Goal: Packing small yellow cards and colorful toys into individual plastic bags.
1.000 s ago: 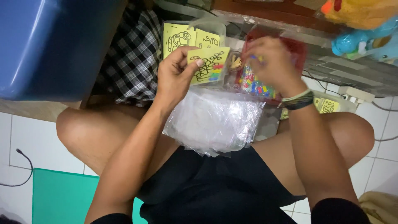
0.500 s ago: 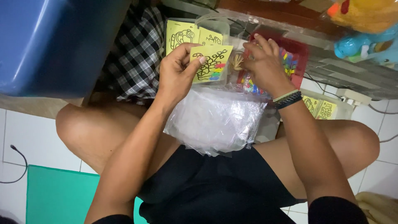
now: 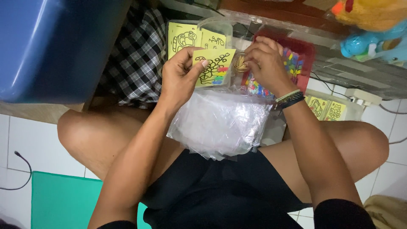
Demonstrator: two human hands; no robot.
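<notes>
Blue tub [image 3: 55, 46]: the biggest thing here, a large blue plastic container standing on the floor at the person's left knee.
Checked cloth [image 3: 135, 59]: black-and-white plaid fabric lying just beside the tub, partly under the left hand.
Floor [image 3: 17, 140]: white tiles, with a green mat [image 3: 59, 199] at the near left corner and a thin black cable across the tiles beside it.
Clear bags [image 3: 220, 123]: a stack of thin see-through plastic sleeves resting across the person's lap, between the two forearms.
Red tray [image 3: 301, 57]: a red tray of small multicoloured pieces on the floor ahead, partly hidden behind the right hand.
Clear box [image 3: 216, 29]: a see-through plastic container ahead of the hands, with more yellow picture cards standing in and beside it.
Left hand [image 3: 180, 80]: raised over the lap, fingers clamped on the yellow card, thumb pressed flat on its face.
Right hand [image 3: 265, 63]: raised just beside the left, fingers pinched together on a small tan bundle [image 3: 241, 64]; what it is I cannot tell.
Yellow card [image 3: 214, 65]: a small yellow card with a black line drawing partly filled in colour, held above the clear bags, near the right hand's fingertips.
Wristbands [image 3: 290, 98]: a few thin bands around the right wrist.
</notes>
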